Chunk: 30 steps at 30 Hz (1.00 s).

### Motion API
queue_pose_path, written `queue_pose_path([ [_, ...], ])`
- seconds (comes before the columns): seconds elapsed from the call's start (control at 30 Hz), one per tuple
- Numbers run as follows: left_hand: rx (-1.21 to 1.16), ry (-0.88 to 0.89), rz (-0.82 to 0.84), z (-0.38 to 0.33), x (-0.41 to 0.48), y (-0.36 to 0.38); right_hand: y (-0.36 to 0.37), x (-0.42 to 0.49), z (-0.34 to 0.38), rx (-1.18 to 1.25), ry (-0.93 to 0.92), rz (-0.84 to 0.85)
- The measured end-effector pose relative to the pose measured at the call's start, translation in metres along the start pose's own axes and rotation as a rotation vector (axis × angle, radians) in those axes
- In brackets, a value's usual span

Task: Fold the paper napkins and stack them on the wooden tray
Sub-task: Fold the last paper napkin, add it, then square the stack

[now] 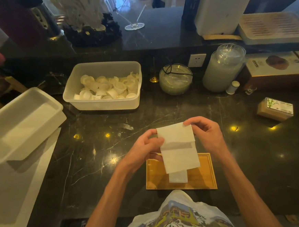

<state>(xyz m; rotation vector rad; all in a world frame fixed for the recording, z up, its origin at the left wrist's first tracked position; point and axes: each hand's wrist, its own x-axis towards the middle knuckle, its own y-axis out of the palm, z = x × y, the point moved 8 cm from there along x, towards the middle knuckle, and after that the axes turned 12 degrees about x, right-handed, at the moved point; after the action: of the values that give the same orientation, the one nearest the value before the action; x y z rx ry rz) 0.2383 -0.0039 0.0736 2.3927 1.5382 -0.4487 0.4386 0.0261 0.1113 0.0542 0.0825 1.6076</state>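
While the left hand (146, 146) pinches the left edge of a white napkin (178, 147), the sheet hangs with its long axis running away from the person, lower end draped over the wooden tray (206, 171) and a folded napkin (178, 177) lying on it. The right hand (204, 132) grips its top right corner, fingers curled. Further right, a brown packet (274, 109) carries a label too small to read.

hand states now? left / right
Left hand: closed, pinching the paper napkin at its left edge.
Right hand: closed, pinching the same napkin's top right corner.
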Motion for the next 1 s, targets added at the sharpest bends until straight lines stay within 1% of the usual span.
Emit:
queue_pose_path([
  [0.13, 0.015, 0.016, -0.029, -0.001, 0.002, -0.005, -0.001, 0.000, -0.001, 0.001, 0.007, -0.001],
  [0.2, 0.045, 0.018, -0.064, 0.000, 0.003, -0.007, 0.001, 0.002, -0.004, 0.025, 0.063, 0.011],
  [0.23, 0.053, 0.019, -0.084, 0.001, 0.004, -0.009, 0.003, 0.002, -0.012, 0.058, 0.145, 0.035],
  [0.3, 0.059, 0.017, -0.123, 0.002, 0.005, -0.012, 0.010, -0.003, -0.034, 0.148, 0.384, 0.113],
  [0.33, 0.065, 0.013, -0.140, 0.003, 0.005, -0.014, 0.011, -0.007, -0.044, 0.138, 0.462, 0.146],
  [0.37, 0.075, 0.009, -0.153, 0.003, 0.005, -0.015, 0.012, -0.010, -0.050, 0.115, 0.485, 0.176],
  [0.43, 0.099, 0.006, -0.164, 0.003, 0.005, -0.017, 0.013, -0.015, -0.055, 0.085, 0.467, 0.199],
  [0.6, 0.131, 0.019, -0.186, 0.003, 0.006, -0.019, 0.011, -0.019, -0.054, 0.122, 0.392, 0.126],
  [0.67, 0.109, 0.046, -0.185, 0.002, 0.005, -0.020, 0.012, -0.019, -0.052, 0.128, 0.371, 0.129],
  [0.77, 0.070, 0.075, -0.165, 0.002, 0.004, -0.018, 0.007, -0.018, -0.051, 0.074, 0.354, 0.102],
  [0.83, 0.015, 0.081, -0.151, 0.006, 0.005, -0.018, 0.003, -0.018, -0.051, 0.061, 0.348, 0.074],
  [0.9, -0.119, 0.066, -0.116, 0.012, 0.005, -0.016, 0.000, -0.017, -0.050, 0.038, 0.323, 0.070],
  [0.97, -0.252, 0.019, -0.069, 0.017, 0.005, -0.010, -0.001, -0.017, -0.046, 0.004, 0.281, 0.076],
  [1.0, -0.262, -0.021, -0.044, 0.021, 0.004, -0.006, 0.000, -0.016, -0.044, -0.019, 0.262, 0.085],
])
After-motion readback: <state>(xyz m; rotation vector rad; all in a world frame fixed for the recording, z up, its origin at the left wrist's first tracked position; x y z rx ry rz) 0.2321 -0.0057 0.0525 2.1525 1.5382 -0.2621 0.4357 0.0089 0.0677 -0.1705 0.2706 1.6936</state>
